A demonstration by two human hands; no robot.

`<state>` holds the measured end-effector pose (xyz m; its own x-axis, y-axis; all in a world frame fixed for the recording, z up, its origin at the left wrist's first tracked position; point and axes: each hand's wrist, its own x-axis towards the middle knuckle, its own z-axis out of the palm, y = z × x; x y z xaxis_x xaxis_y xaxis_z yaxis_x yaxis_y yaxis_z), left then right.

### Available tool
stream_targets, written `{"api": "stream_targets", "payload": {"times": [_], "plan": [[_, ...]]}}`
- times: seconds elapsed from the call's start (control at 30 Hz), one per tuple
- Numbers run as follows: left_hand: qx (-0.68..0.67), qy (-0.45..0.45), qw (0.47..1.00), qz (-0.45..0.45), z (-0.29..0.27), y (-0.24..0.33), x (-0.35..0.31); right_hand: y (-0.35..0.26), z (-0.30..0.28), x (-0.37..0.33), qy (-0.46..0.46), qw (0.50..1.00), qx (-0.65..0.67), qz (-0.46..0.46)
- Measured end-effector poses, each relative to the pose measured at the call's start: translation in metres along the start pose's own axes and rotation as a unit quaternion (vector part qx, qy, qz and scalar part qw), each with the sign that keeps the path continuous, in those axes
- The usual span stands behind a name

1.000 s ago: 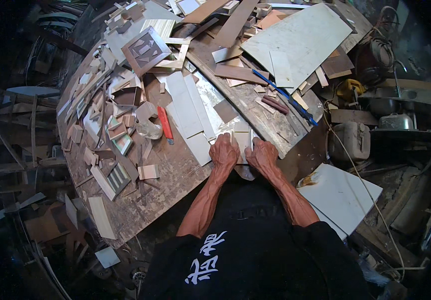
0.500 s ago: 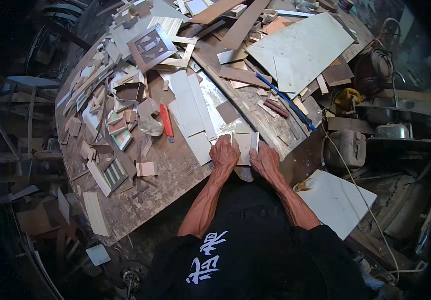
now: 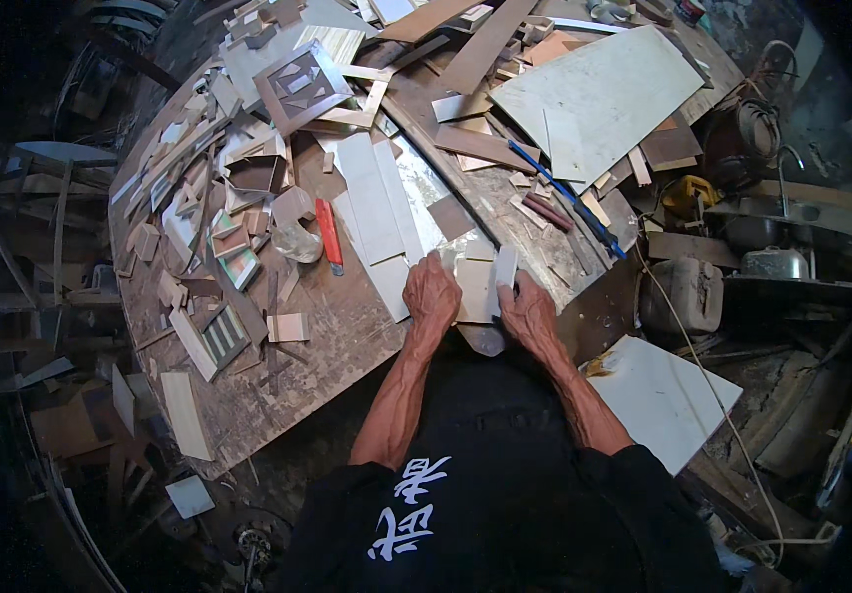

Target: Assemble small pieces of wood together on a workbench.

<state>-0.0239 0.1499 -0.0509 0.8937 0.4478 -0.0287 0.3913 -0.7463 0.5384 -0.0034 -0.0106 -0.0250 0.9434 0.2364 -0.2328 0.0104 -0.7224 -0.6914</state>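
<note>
Right now: right hand [image 3: 527,308] grips a pale strip [image 3: 507,265], left hand [image 3: 433,296] curled (can't tell if it's holding anything). Pale panel [image 3: 478,296] sits between them at the tabletop [image 3: 342,336] edge. Bare room leftward, below the red tool [image 3: 329,237]; scraps crowd beyond.

Free: bare tabletop [image 3: 352,321] L of L hand [image 3: 433,295] | Obst fwd-L: pale boards [image 3: 370,203], red cutter [image 3: 329,237], scrap pile [image 3: 232,240]
</note>
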Motion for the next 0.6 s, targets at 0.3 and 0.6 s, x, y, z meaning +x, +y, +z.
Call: {"api": "stream_targets", "payload": {"times": [0.3,0.6], "plan": [[0.080,0.035,0.995,0.050,0.009,-0.004,-0.006,0.013,-0.023,0.055,0.081,0.996,-0.023,0.009],[0.112,0.061,0.992,-0.004,0.009,0.013,-0.018,0.033,-0.023,0.094,0.126,0.987,0.000,-0.104]]}}
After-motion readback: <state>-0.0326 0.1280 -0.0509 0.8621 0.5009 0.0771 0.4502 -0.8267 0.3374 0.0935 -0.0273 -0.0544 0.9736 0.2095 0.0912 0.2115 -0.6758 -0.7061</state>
